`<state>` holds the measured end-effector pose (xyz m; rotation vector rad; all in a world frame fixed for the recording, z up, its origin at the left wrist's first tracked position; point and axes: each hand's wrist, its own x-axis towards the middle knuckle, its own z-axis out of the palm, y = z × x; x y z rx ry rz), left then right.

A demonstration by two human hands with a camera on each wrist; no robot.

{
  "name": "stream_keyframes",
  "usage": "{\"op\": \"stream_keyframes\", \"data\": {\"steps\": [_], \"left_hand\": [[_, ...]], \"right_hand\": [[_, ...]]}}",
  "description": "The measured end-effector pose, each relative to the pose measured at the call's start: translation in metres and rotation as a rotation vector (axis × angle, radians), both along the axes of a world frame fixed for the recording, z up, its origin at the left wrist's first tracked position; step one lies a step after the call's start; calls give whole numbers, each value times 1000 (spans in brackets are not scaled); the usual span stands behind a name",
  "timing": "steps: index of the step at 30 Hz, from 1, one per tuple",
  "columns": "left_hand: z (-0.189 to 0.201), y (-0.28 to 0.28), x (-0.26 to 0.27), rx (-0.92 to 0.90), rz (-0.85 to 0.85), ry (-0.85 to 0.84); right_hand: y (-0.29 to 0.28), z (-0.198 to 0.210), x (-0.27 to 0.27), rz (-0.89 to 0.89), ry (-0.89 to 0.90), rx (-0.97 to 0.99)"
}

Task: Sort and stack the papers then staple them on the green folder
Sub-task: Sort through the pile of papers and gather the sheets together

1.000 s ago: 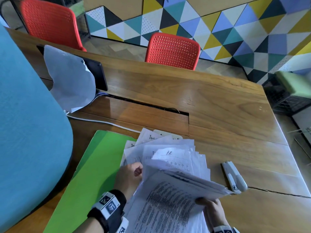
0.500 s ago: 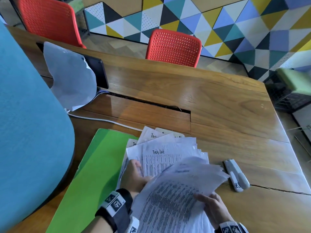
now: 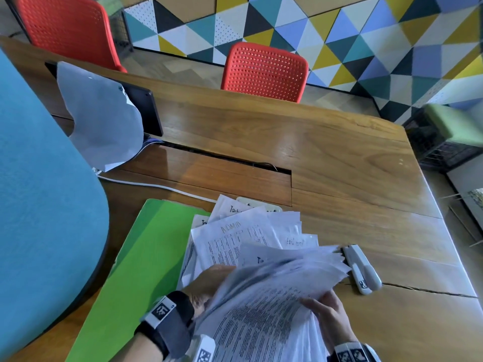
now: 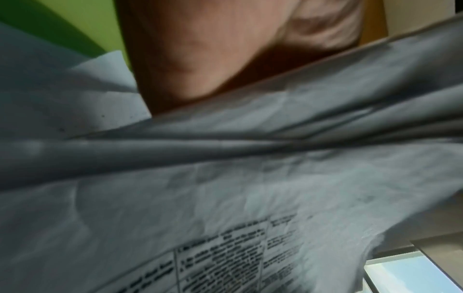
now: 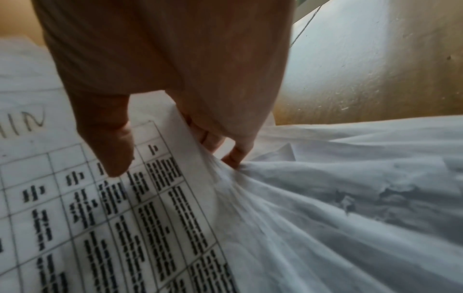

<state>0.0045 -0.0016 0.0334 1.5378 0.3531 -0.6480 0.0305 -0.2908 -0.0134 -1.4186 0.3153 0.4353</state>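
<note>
A fanned pile of printed papers (image 3: 251, 236) lies partly on the green folder (image 3: 125, 278), which sits at the table's near left. My right hand (image 3: 325, 310) pinches a lifted, blurred bunch of these sheets, thumb (image 5: 110, 150) on a printed table page and fingers (image 5: 235, 156) tucked under the sheets. My left hand (image 3: 209, 282) lies at the pile's left edge. Its fingers are hidden under the raised sheets, and in the left wrist view only its palm (image 4: 200, 49) shows above paper. A white stapler (image 3: 362, 269) rests on the table just right of the pile.
The wooden table (image 3: 326, 158) has a cable slot (image 3: 222, 158) across its middle. At the far left stands a dark tablet (image 3: 142, 111) draped with a white sheet (image 3: 102, 118). A white cable (image 3: 146, 184) runs behind the folder. Two red chairs (image 3: 264, 71) stand beyond the table, and a blue chair back (image 3: 39, 192) is at my left.
My right hand has flipped more sheets up and toward me. The sheet uncovered on the pile now carries a different handwritten heading. The left hand stays at the pile's left edge.
</note>
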Motion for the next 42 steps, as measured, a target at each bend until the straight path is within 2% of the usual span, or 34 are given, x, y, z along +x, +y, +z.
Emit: {"op": "stream_keyframes", "data": {"steps": [2,4,6,7,8,10,12,15,17,19,21,23,24,27,29,31,32,34,35,36,38,39,40,42], "left_hand": [[7,2,-3,10,-24,-42],[2,8,1,139,-22,-139],[-12,18,8,371,125,-285],[-16,25,11,509,224,-300],[-22,31,13,606,349,-272],[-30,41,17,613,509,-94],[-39,45,19,534,511,-21],[-44,42,23,493,462,-75],[-48,40,25,554,444,-127],[-49,37,26,711,413,-195],[-48,35,27,813,391,-336],[-43,31,27,685,379,-488],[-36,27,27,524,369,-457],[-23,21,28,-37,273,-104],[-12,18,29,-203,187,33],[-7,14,26,-301,138,88],[-2,13,21,-392,121,90],[-9,8,9,-557,120,215],[-16,10,2,-574,97,230],[-14,10,-5,-530,-8,151],[-11,8,-15,-292,-220,-41],[-8,2,-16,-158,-275,-138],[-4,-3,-16,-48,-264,-203],[-6,-9,-15,32,-135,-264]], "right_hand": [[-1,0,3,11,-15,6],[-4,-2,6,25,-9,-39],[-7,-6,7,41,5,-136],[-8,-8,7,52,0,-192],[-8,-10,6,61,-9,-243],[-10,-13,3,44,-19,-267],[-10,-12,1,15,-26,-221],[-7,-10,-3,36,-38,-135],[-7,-7,-4,49,-22,-91],[-6,-2,-4,83,-14,-107],[-7,0,-6,87,-13,-136],[-7,-3,-6,17,-4,-125],[-7,-6,-6,-33,-6,-108],[-2,-9,-8,-185,-8,-62],[0,-9,-10,-244,-29,-49],[-1,-9,-12,-272,-41,-55],[-3,-12,-12,-286,-35,-34],[-8,-12,-13,-315,-1,75],[-9,-10,-13,-329,4,101],[-13,-11,-13,-338,3,110],[-17,-10,-12,-318,-3,75],[-17,-8,-12,-296,-6,65],[-16,-6,-12,-281,1,77],[-18,-5,-12,-277,28,126]]}}
